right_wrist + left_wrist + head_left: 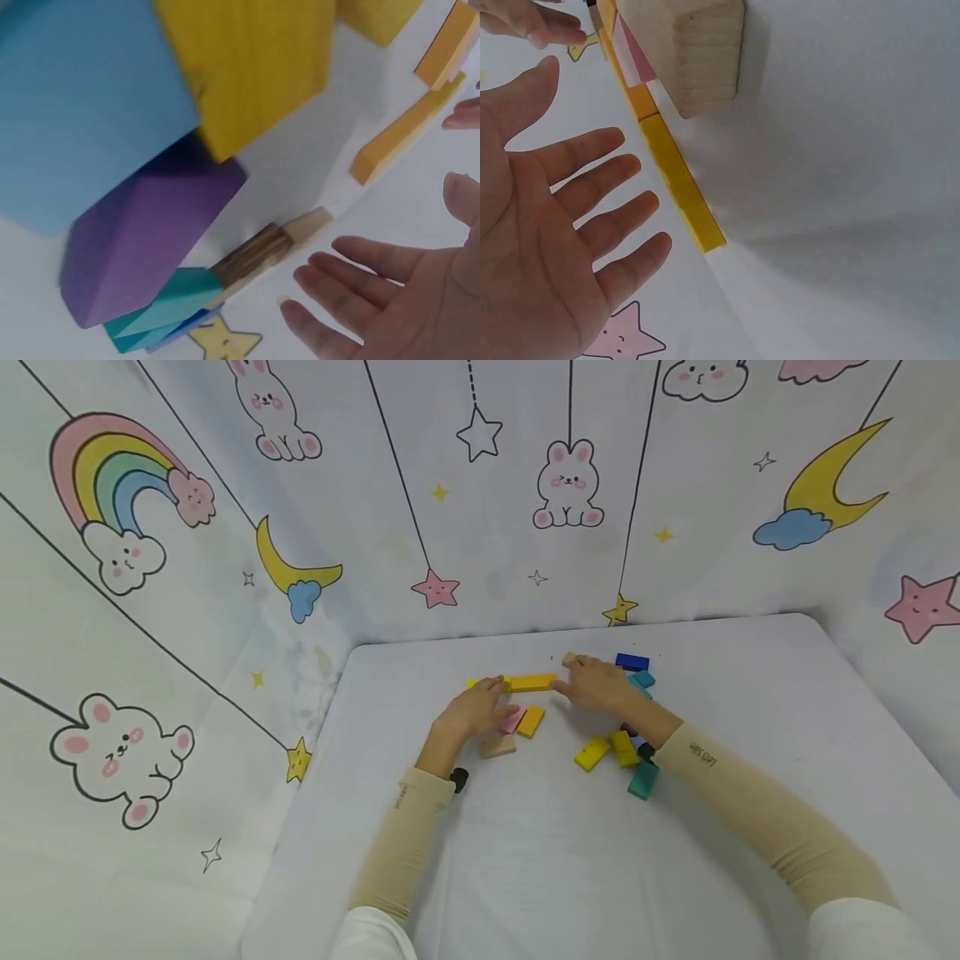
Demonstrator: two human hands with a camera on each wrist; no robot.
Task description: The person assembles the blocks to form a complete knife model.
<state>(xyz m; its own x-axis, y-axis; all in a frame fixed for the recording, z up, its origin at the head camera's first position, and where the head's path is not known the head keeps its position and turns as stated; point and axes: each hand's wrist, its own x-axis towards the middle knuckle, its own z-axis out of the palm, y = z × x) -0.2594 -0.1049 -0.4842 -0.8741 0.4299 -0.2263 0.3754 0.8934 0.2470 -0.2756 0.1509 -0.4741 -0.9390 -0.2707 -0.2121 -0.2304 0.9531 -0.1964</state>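
My left hand is stretched over a row made of a yellow block and an orange block laid end to end. Its fingers are loosely extended beside the yellow block, holding nothing. The right hand reaches past the orange block's right end, close to a pale wooden block and a dark brown block. Its fingers are also extended, with nothing gripped. Whether any fingertip touches a block cannot be told. The brown block is hidden behind the right hand in the head view.
Below the row lie a pink block, another orange block and a beige block. Yellow blocks, a teal block and a purple block cluster near the right forearm. A dark blue block lies farther back.
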